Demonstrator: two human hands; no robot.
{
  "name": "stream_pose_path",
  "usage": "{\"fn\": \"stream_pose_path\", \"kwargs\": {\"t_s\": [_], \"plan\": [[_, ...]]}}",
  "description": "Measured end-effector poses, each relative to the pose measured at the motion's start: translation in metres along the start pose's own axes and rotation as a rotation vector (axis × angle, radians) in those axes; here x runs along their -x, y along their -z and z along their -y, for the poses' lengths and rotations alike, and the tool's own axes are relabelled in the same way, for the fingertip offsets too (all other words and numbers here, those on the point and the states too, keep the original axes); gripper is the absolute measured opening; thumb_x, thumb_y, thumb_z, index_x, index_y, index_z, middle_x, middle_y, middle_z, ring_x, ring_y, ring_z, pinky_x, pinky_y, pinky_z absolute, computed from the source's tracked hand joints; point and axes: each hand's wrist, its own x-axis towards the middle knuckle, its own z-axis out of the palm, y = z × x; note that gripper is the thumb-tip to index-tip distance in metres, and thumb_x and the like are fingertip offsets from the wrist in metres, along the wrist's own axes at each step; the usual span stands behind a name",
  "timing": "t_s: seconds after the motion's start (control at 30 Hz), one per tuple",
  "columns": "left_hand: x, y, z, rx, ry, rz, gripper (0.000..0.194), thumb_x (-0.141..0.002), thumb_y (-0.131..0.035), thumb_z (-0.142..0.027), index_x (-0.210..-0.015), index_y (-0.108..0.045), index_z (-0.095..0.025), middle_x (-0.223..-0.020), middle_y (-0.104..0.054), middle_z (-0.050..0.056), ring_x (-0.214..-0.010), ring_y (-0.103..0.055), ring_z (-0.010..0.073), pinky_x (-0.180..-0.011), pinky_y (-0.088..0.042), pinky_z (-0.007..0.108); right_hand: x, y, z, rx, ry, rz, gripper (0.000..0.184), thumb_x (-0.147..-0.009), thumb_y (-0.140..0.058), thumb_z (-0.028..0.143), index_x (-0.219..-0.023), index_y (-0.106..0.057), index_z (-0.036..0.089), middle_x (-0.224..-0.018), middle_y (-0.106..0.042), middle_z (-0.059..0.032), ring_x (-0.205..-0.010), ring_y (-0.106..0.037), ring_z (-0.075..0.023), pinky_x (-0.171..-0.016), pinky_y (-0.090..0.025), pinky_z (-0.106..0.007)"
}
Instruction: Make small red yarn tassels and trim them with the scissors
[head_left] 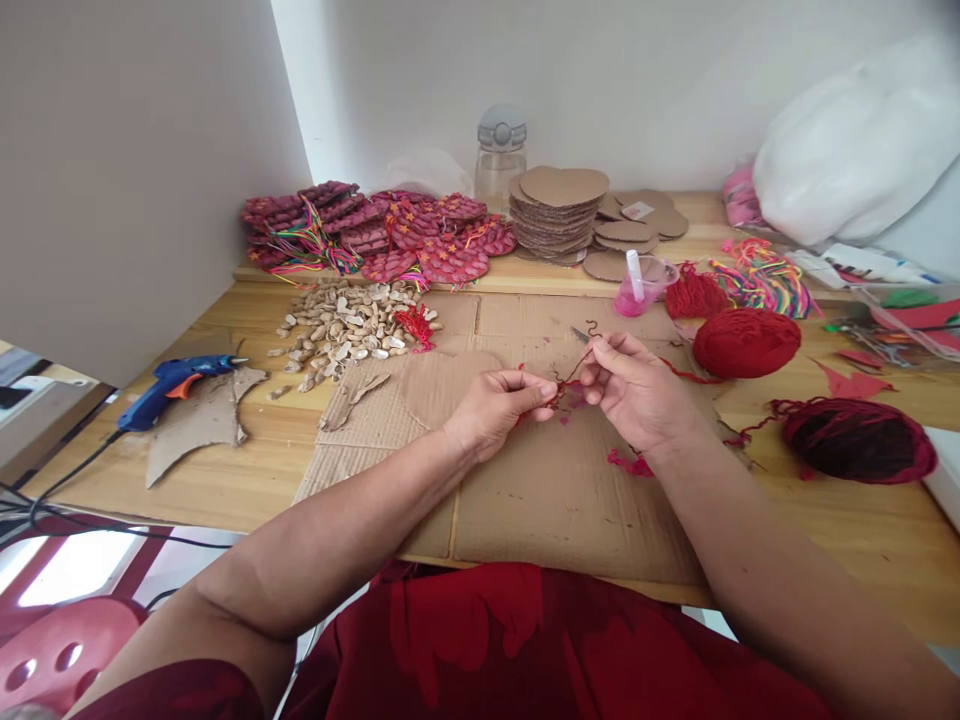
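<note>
My left hand (495, 408) pinches dark red yarn (571, 379) between thumb and forefinger above a cardboard sheet (540, 510). My right hand (628, 385) is closed on the same yarn, close by on the right, and a loose curly end rises above its fingers. A pointed grey metal tip (579, 334) sticks out past the right fingers; the rest of that tool is hidden. Under my right wrist lies a pink-red yarn piece (630, 462). A heart-shaped cardboard piece (435, 385) rests flat behind my left hand.
Left are a blue glue gun (169, 388) with its cable and peanut shells (352, 325). Decorated maroon pieces (427, 235), a bottle (501, 165) and stacked cardboard shapes (555, 215) line the back. Right are a red yarn ball (748, 342), a dark red yarn ball (859, 440) and a cup (649, 282).
</note>
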Motion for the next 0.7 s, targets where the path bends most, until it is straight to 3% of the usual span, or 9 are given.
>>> {"fn": "stream_pose_path", "kwargs": {"t_s": [0.1,0.23,0.33,0.47,0.6,0.7], "plan": [[0.0,0.0,-0.002,0.008,-0.021,-0.009,0.031,-0.054,-0.091,-0.033,-0.067,-0.073,-0.011,-0.066,-0.066,0.002,-0.06,-0.058,0.0076,-0.061,-0.046,0.022,0.0,0.003,-0.003,0.1,0.023,-0.051,0.036,-0.062,-0.083,0.04,-0.079,-0.058,0.021,-0.082,-0.056,0.002,-0.059,-0.052,-0.0086,-0.044,-0.037,-0.02],[-0.002,0.002,-0.002,0.014,-0.086,-0.055,0.029,-0.057,-0.089,-0.032,-0.069,-0.074,-0.012,-0.07,-0.068,0.003,-0.064,-0.06,0.0084,-0.065,-0.049,0.022,0.003,0.002,-0.005,0.274,0.217,-0.168,0.03,-0.073,-0.076,0.047,-0.077,-0.06,0.021,-0.069,-0.056,0.0017,-0.052,-0.047,-0.0085,-0.042,-0.032,-0.021],[-0.003,0.003,-0.001,-0.019,-0.142,-0.06,0.028,-0.059,-0.088,-0.033,-0.072,-0.075,-0.012,-0.073,-0.07,0.004,-0.064,-0.061,0.0086,-0.066,-0.05,0.023,0.011,-0.005,-0.002,0.472,0.204,-0.049,0.033,-0.077,-0.072,0.05,-0.068,-0.062,0.02,-0.061,-0.056,0.0002,-0.05,-0.044,-0.0086,-0.044,-0.031,-0.023],[-0.004,0.005,-0.001,-0.071,-0.199,-0.049,0.026,-0.062,-0.086,-0.033,-0.071,-0.074,-0.012,-0.073,-0.069,0.003,-0.064,-0.061,0.0081,-0.066,-0.05,0.023,0.019,-0.013,0.002,0.619,0.192,0.061,0.026,-0.075,-0.075,0.045,-0.073,-0.069,0.02,-0.062,-0.061,-0.0004,-0.054,-0.047,-0.0106,-0.048,-0.035,-0.025],[-0.005,0.006,0.001,-0.071,-0.202,-0.045,0.027,-0.06,-0.087,-0.033,-0.072,-0.074,-0.012,-0.076,-0.07,0.003,-0.065,-0.061,0.0086,-0.067,-0.05,0.024,0.016,-0.01,-0.003,0.57,0.155,0.119,0.025,-0.077,-0.073,0.044,-0.075,-0.069,0.02,-0.059,-0.055,0.0021,-0.051,-0.043,-0.0094,-0.047,-0.032,-0.024],[-0.006,0.006,0.002,-0.066,-0.197,-0.059,0.028,-0.06,-0.087,-0.033,-0.073,-0.074,-0.012,-0.075,-0.07,0.003,-0.066,-0.061,0.0088,-0.068,-0.05,0.024,0.012,-0.004,-0.008,0.373,0.045,0.161,0.03,-0.075,-0.075,0.047,-0.073,-0.062,0.02,-0.06,-0.051,0.0038,-0.049,-0.039,-0.0076,-0.044,-0.03,-0.023]]}}
